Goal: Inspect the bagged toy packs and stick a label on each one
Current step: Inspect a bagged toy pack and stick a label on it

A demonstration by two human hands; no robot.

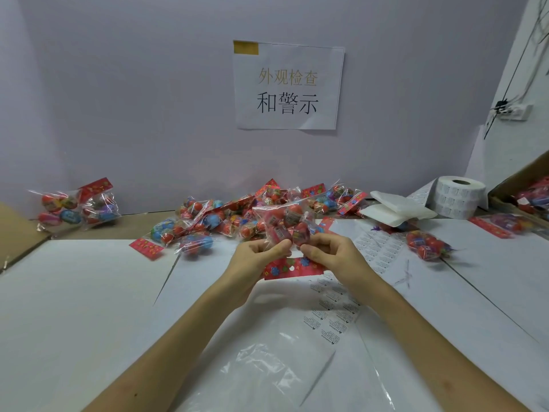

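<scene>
I hold one clear bagged toy pack of red eggs above the table's middle, its red flowered header card hanging toward me. My left hand pinches the bag's lower left part. My right hand pinches its lower right part. A strip of small white labels lies on the table just below my right wrist. A heap of several more toy packs lies behind the held one, by the wall.
A roll of labels and folded white bags sit at the back right. A single pack lies at the right, two packs at the far left. Cardboard boxes flank both sides. A clear plastic sheet lies near me.
</scene>
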